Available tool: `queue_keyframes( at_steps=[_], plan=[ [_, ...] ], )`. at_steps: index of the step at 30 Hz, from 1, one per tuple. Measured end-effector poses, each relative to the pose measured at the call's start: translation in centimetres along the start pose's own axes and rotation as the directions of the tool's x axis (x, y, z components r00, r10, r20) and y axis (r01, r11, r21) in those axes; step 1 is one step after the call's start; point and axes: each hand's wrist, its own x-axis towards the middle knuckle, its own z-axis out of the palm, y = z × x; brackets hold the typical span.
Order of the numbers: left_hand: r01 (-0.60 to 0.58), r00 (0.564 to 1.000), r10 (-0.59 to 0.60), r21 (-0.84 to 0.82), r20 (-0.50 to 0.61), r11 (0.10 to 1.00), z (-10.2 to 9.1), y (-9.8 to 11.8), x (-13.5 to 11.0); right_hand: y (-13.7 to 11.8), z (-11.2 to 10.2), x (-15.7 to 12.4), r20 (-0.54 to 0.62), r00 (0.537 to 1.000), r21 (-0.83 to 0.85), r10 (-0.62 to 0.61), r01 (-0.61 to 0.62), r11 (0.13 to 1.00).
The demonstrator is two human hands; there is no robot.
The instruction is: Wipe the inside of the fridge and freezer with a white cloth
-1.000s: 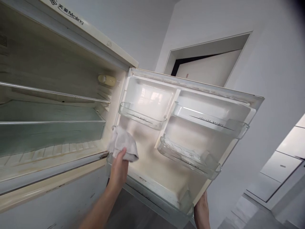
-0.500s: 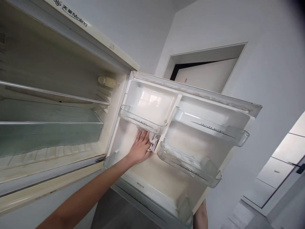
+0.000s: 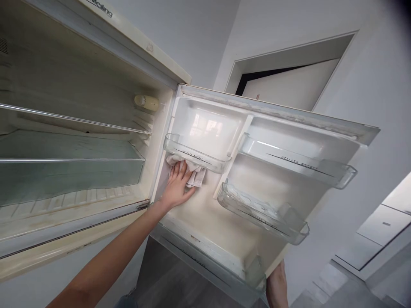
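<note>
My left hand (image 3: 176, 185) lies flat with its fingers spread over a crumpled white cloth (image 3: 196, 176). It presses the cloth against the inner panel of the open refrigerator door (image 3: 205, 214), just beneath the small upper-left door shelf (image 3: 195, 155). Part of the cloth bunches up under that shelf, and the palm covers some of it. At the lower outer edge of the door, my right hand (image 3: 277, 285) holds on; most of its fingers are hidden by the door.
Two clear door shelves (image 3: 298, 164) (image 3: 263, 216) jut out on the right, and a long bottom one (image 3: 205, 267) runs below. To the left, the fridge interior has a glass shelf (image 3: 73, 118) and a greenish drawer (image 3: 70, 179). A wall and doorway (image 3: 292, 85) stand behind.
My left hand has slid the cloth leftward, toward the hinge side, and more of the cloth shows now. My right hand stays at the door edge. The view has shifted slightly.
</note>
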Motion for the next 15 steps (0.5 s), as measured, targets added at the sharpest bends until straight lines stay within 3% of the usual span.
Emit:
queue_keyframes(
  at_steps=[11,13,15],
  plan=[
    [0.262,0.95,-0.242,-0.086,0.197,0.961,0.3,0.9,-5.4,-0.3,0.1,-0.5,-0.014,0.999,0.024,-0.041,0.041,0.999],
    [0.197,0.955,-0.18,-0.054,0.236,0.979,0.1,1.5,-5.7,-0.3,0.2,-0.5,-0.031,0.999,0.05,-0.042,0.044,0.998],
    [0.016,0.962,-0.005,-0.04,0.271,0.999,0.0,2.4,-5.4,-0.3,0.3,-0.3,-0.054,0.997,0.069,-0.049,0.053,0.996]
  ],
)
